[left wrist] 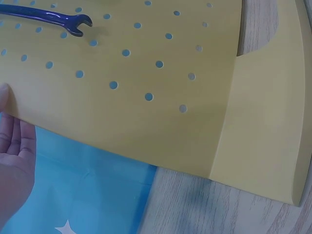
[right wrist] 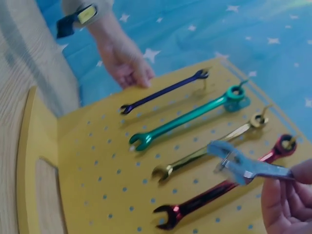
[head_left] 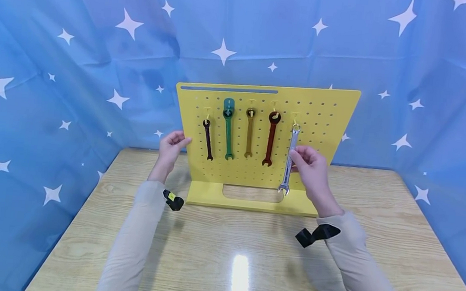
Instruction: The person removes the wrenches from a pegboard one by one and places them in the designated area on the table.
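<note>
Head view: right hand (head_left: pixel 310 168) pinches one silver metal wrench (head_left: pixel 287 167), nearest the right edge of the yellow pegboard (head_left: pixel 234 173); left hand (head_left: pixel 171 148) grips its left edge. Four metallic others hang between: purple wrench (head_left: pixel 208 141), green wrench (head_left: pixel 228 135), gold wrench (head_left: pixel 249 135), red wrench (head_left: pixel 270 142).

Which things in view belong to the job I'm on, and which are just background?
Part of the job:
- silver wrench, pinched by the right hand
- yellow pegboard, left edge held by the left hand
- likely the hanging purple, green, gold and red wrenches

Just background:
- star-patterned cloth
- wooden table, supporting the board
</note>
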`<state>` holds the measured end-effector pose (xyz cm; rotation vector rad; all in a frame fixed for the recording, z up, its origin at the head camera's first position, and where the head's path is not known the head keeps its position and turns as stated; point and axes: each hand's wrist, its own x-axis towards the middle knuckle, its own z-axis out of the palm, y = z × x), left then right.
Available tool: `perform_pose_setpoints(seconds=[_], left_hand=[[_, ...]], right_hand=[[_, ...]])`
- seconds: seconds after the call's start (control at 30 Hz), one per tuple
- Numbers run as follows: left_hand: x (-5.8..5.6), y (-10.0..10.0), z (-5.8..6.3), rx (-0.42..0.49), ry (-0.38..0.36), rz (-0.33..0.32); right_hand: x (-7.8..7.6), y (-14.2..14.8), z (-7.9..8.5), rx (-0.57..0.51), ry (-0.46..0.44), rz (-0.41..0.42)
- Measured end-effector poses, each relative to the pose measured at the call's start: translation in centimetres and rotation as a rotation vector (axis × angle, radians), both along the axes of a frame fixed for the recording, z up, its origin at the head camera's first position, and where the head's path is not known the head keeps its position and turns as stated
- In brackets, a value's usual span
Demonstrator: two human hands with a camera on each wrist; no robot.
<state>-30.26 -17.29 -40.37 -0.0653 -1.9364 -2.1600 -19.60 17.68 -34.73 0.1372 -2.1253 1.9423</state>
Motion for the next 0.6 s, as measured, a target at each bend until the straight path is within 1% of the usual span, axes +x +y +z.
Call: perform_pose_setpoints(seconds=[0.17, 0.3, 0.47, 0.6], left_hand=[[0.0, 0.0, 0.1, -0.001, 0.000, 0.005], [0.0, 0.1, 0.2, -0.005, 0.004, 0.008], [0.0, 0.1, 0.2, -0.006, 0.006, 0.006], [0.0, 0.1, 0.1, -0.008, 0.005, 0.004]], right_hand=[[0.5, 0.0, 1.4, -0.107, -0.057, 0.039], [0.8, 0.1, 2.3, -0.184, -0.081, 0.056], [1.2, 0.2, 2.9, -0.219, -0.106, 0.066], [1.8, 0.4, 3.3, -0.228, -0.151, 0.087]])
